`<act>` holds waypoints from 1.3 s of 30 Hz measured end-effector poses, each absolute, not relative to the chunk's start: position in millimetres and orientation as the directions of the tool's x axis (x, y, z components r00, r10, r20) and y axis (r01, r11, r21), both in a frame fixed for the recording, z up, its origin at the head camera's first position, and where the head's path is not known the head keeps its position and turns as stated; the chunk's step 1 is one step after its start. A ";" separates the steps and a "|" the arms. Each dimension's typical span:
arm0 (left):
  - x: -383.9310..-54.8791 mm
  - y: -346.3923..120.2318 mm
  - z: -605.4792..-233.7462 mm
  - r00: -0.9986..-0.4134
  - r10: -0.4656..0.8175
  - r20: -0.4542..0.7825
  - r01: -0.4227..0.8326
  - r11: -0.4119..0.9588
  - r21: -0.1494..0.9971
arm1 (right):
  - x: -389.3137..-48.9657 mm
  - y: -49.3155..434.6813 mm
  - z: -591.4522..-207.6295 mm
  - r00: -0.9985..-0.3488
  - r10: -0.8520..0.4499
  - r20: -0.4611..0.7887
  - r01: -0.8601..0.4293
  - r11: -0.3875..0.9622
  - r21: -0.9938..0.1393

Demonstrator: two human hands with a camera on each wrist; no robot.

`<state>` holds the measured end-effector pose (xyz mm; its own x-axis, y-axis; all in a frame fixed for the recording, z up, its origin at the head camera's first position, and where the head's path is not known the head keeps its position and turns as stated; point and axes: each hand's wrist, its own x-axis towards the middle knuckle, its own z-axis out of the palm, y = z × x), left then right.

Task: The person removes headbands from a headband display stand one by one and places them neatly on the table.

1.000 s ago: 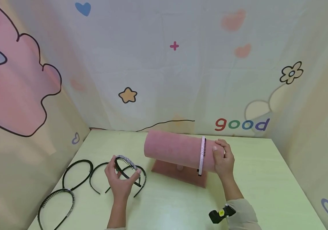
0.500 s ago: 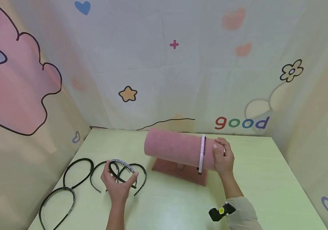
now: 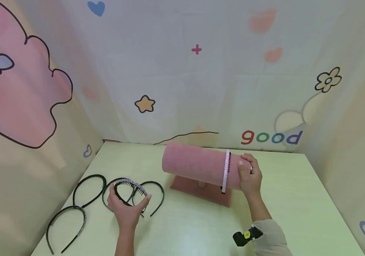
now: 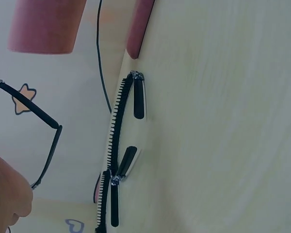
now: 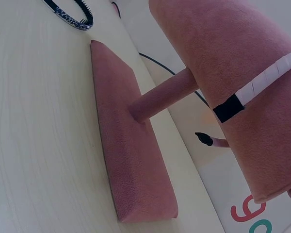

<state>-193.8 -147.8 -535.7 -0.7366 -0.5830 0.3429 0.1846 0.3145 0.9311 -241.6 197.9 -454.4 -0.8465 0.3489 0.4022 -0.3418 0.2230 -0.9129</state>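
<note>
In the head view my left hand (image 3: 125, 209) holds a glittery black toothed headband (image 3: 131, 182) between thumb and fingers, raised above the table. The left wrist view shows part of that headband (image 4: 31, 104) beside the hand. My right hand (image 3: 249, 176) grips the right end of a pink plush cylinder (image 3: 195, 161), thumb on the near side. A white headband (image 3: 225, 170) with dark teeth and black tips goes round the cylinder near that hand. Under the cylinder, a short post (image 5: 165, 94) joins it to a flat pink base (image 5: 131, 145) on the table.
Several black headbands lie on the table's left: one at the front (image 3: 65, 209), one behind it (image 3: 89, 176), and one near the base (image 3: 161, 199). A patterned cloth wall (image 3: 182, 89) encloses the pale table (image 3: 297, 213) at the back and sides.
My left hand has moved left and slightly down with the glittery headband, away from the pink cylinder. The right hand keeps its hold on the cylinder's end.
</note>
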 end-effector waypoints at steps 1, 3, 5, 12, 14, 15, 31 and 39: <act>-193.6 -148.4 -536.0 -0.738 -0.584 0.337 0.178 0.314 0.933 | -241.9 198.2 -454.4 -0.846 0.351 0.403 -0.340 0.227 -0.912; -192.8 -149.2 -536.1 -0.742 -0.587 0.324 0.171 0.301 0.938 | -242.5 198.8 -454.2 -0.842 0.353 0.408 -0.342 0.235 -0.910; -192.0 -149.8 -536.2 -0.744 -0.593 0.308 0.162 0.288 0.944 | -243.1 199.6 -454.0 -0.838 0.357 0.412 -0.345 0.240 -0.908; -188.2 -154.0 -538.9 -0.729 -0.619 0.293 0.101 0.326 0.940 | -242.7 200.4 -455.5 -0.838 0.357 0.412 -0.348 0.231 -0.909; -186.2 -156.2 -539.8 -0.722 -0.626 0.293 0.088 0.338 0.937 | -241.7 200.0 -456.4 -0.841 0.353 0.411 -0.347 0.232 -0.909; -185.3 -157.4 -540.2 -0.721 -0.628 0.292 0.080 0.344 0.936 | -241.3 200.0 -457.1 -0.841 0.352 0.412 -0.348 0.231 -0.908; -180.2 -170.3 -542.8 -0.737 -0.656 0.162 -0.069 0.311 0.948 | -241.5 199.1 -455.2 -0.832 0.351 0.430 -0.366 0.235 -0.901; -173.8 -178.7 -544.1 -0.749 -0.651 0.126 -0.166 0.368 0.915 | -241.7 198.6 -456.3 -0.839 0.353 0.414 -0.349 0.234 -0.908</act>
<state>-173.8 -178.7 -544.1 -0.7488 -0.6507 0.1262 -0.1657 0.3682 0.9149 -241.7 198.6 -456.3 -0.8393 0.3530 0.4135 -0.3485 0.2344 -0.9075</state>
